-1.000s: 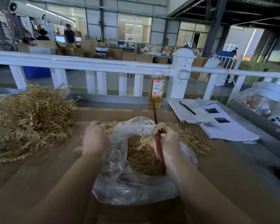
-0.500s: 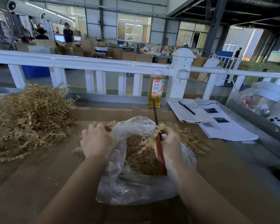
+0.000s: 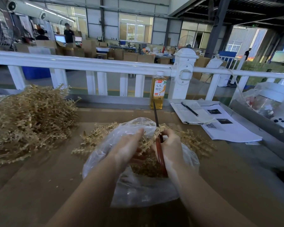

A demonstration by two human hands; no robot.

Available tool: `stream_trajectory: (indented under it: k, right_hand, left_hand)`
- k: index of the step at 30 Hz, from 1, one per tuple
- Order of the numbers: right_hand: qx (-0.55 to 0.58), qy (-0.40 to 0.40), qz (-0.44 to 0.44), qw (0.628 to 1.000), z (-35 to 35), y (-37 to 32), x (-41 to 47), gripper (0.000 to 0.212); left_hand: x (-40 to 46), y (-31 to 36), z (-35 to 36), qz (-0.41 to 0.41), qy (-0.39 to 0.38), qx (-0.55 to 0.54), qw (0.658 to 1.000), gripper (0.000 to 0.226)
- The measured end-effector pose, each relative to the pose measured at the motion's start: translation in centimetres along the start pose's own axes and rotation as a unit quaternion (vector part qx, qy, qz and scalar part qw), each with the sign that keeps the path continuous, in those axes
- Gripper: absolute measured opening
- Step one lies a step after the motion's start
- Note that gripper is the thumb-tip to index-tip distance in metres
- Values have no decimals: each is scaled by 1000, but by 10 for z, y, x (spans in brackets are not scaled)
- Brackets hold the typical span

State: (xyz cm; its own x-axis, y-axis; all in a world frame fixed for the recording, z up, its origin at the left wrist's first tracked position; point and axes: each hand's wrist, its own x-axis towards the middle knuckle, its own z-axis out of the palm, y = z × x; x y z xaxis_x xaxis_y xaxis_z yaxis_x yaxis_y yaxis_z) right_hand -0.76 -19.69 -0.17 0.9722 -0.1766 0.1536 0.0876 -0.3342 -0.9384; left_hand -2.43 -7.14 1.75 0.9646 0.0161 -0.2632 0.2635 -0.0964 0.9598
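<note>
The fingers (image 3: 168, 134) of my right hand (image 3: 170, 145) are curled tight round the red-handled cutting tool (image 3: 160, 154), its thin dark blade pointing to 12 o'clock. My left hand (image 3: 128, 145) lies nearly flat, fingers almost straight, resting on the gold-coloured plastic sprig (image 3: 147, 142) between the two hands; whether the thumb pinches it underneath I cannot tell. I judge the sprig feather-light, springy and knobbly, its little side twigs likely to snap or snag, so the stiffer main stem is the place to hold. Below it gapes the clear thin plastic bag (image 3: 138, 190), soft, crinkled and slippery, with gold snippets heaped inside. More sprigs lie just beyond the bag at 1 and 11 o'clock. The brown cardboard-like surface (image 3: 39, 185) looks matt and dusty. At 10 o'clock sits a big tangled heap of gold sprigs (image 3: 28, 122), at 12 a bottle of amber drink (image 3: 157, 90), and at 2 white printed papers (image 3: 228, 131).
</note>
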Motion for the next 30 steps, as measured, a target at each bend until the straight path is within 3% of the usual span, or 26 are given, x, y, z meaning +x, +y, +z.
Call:
stream_trajectory:
  k: [3,7,11,15,18,23,27,30]
  right_hand:
    - [-17,12,-36,999,0,0,-3,21]
    - [-37,-1,-53,998,-1,0,-4,18]
    - [-37,-22,-51,998,-2,0,-5,16]
    - [-66,-20,-41,997,-4,3,-3,17]
    - [-94,-22,-48,994,-5,7,-5,17]
    - [-136,-28,-78,987,-5,9,-13,20]
    - [-141,-26,-97,985,-5,5,-20,23]
    - [-104,-41,-96,989,-2,5,-21,22]
  left_hand:
    - [0,-2,6,-90,-121,-167,974,34]
    - [8,-8,3,-88,-152,-257,950,33]
    - [14,-8,-3,-53,-84,-302,948,6]
    - [24,-11,-14,-46,7,-346,937,14]
    - [25,-17,-20,-29,16,-338,941,18]
    - [22,-22,-17,5,32,-315,949,43]
    - [24,-25,-13,-2,46,-387,921,36]
    - [20,-23,-11,-2,7,-440,898,13]
